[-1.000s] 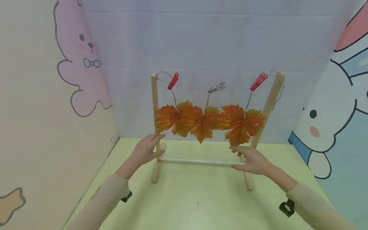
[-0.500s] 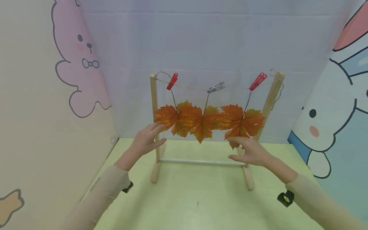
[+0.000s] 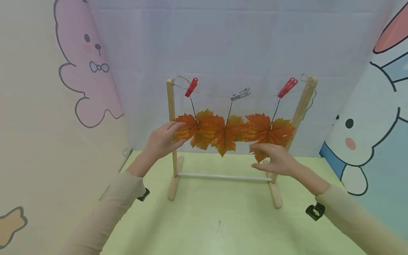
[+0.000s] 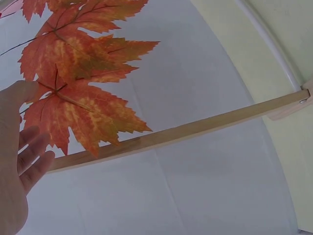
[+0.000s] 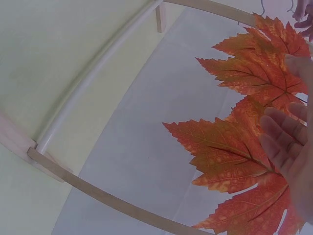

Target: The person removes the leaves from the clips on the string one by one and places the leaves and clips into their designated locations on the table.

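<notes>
Leaves [image 3: 225,131] are hung across rack [image 3: 223,176]; left hand [image 3: 162,140] held spread at rack's left, right hand [image 3: 278,159] spread at right.

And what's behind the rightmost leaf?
In the head view, a pale backdrop and part of a wooden post show behind the rightmost leaf; what the leaf and right hand cover is hidden.

Pink cartoon bear [image 3: 87,85] is wearing 1 bow tie [image 3: 99,67], white rabbit [image 3: 360,141] is showing opposite; pale sheet [image 3: 223,46] is hanging between, yellow-green tabletop [image 3: 197,216] is lying below
</notes>
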A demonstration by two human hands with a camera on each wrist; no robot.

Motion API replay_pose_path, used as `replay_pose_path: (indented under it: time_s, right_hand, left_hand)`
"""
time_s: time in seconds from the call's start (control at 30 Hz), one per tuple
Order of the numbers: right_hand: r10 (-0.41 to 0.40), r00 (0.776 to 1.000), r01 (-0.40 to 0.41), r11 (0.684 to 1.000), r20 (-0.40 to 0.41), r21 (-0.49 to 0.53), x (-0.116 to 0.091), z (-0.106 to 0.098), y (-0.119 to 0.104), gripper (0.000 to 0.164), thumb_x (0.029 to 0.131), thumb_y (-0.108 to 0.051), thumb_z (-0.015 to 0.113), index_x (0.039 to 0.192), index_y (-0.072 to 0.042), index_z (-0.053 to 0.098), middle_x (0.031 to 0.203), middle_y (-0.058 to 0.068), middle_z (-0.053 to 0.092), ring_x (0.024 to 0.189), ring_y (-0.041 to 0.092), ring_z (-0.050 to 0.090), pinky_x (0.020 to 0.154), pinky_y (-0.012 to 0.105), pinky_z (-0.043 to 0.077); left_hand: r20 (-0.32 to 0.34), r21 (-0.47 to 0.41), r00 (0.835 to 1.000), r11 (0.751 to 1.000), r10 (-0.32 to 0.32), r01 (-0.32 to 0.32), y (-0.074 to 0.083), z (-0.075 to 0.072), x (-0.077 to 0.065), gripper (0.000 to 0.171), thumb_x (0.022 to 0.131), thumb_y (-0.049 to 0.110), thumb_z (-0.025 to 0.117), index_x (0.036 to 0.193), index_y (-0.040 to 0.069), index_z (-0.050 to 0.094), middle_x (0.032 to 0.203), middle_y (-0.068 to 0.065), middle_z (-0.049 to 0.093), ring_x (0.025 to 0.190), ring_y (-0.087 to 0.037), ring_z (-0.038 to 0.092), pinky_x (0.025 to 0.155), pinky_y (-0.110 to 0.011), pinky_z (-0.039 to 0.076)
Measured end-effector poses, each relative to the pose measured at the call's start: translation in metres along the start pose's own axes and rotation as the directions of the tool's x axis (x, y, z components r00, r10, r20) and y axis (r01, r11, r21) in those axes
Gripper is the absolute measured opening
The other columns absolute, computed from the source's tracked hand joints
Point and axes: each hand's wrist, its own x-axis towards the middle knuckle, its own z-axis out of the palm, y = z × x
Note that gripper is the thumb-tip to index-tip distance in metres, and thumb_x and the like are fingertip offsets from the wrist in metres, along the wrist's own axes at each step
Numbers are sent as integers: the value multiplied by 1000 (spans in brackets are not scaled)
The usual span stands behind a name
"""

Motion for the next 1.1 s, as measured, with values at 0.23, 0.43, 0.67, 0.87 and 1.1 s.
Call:
replay_pose_path:
  time_s: [0.23,0.43,0.67,0.87,1.1]
  right_hand:
    - [-4,1000,4,1000,-9,11,5,-3,1,56,69,-22,78,116,-2,58,95,3,65,69,15,59,58,26,49]
    - [-28,999,28,1000,-36,-5,10,-5,2,56,67,-20,79,115,-1,58,91,5,66,66,15,57,55,28,49]
    - [-48,997,46,998,-56,-38,21,-12,0,56,66,-22,80,113,0,60,94,8,67,69,16,60,59,32,50]
    - [-51,997,48,998,-59,-41,31,-19,-3,56,67,-21,79,115,1,59,97,11,67,67,16,62,60,34,50]
    - [-90,992,89,996,-90,-14,46,-25,-5,56,67,-19,79,115,0,58,104,13,65,85,22,63,64,36,51]
  left_hand:
    - [-40,-52,994,994,-97,95,1,-8,15,46,76,18,72,116,3,56,103,-13,62,68,-24,58,54,-32,49]
    - [-66,-96,979,978,-194,187,2,-10,26,47,78,22,71,118,3,55,106,-12,61,73,-24,58,54,-33,47]
    - [-78,-127,939,937,-336,325,7,-14,41,45,80,26,69,120,6,58,106,-10,63,78,-23,60,54,-34,45]
    - [-81,-164,921,916,-382,365,10,-13,52,42,81,26,68,118,6,60,106,-9,64,89,-21,62,63,-36,48]
    - [-23,-238,881,859,-472,454,12,-8,62,40,82,25,67,118,7,60,109,-8,64,95,-21,62,79,-34,49]
